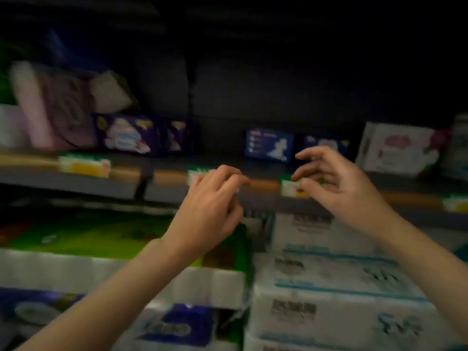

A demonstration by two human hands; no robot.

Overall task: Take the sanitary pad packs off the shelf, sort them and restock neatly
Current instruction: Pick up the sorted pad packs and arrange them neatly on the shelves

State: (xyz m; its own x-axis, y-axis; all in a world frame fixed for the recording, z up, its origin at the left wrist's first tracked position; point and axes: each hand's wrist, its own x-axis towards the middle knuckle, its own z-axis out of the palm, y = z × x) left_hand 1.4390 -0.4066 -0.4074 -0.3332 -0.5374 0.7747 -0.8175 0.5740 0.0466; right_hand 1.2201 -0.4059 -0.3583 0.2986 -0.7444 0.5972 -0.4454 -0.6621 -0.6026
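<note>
Both my hands hover in front of the dark shelf's edge (76, 182), holding nothing. My left hand (211, 206) has loosely curled fingers near a price tag. My right hand (334, 182) is raised with spread, bent fingers just below two dark blue pad packs (268, 145) at the shelf's back. A purple pad pack (126, 135) lies at the left, with a pink pack (53, 107) leaning above it. A white pack with pink print (395, 148) stands at the right. The frame is blurred.
Green and yellow price tags (84, 164) line the shelf rail. Below are stacked white tissue packs (329, 287) on the right and green and white roll packs (101, 249) on the left. The middle of the shelf is dark and bare.
</note>
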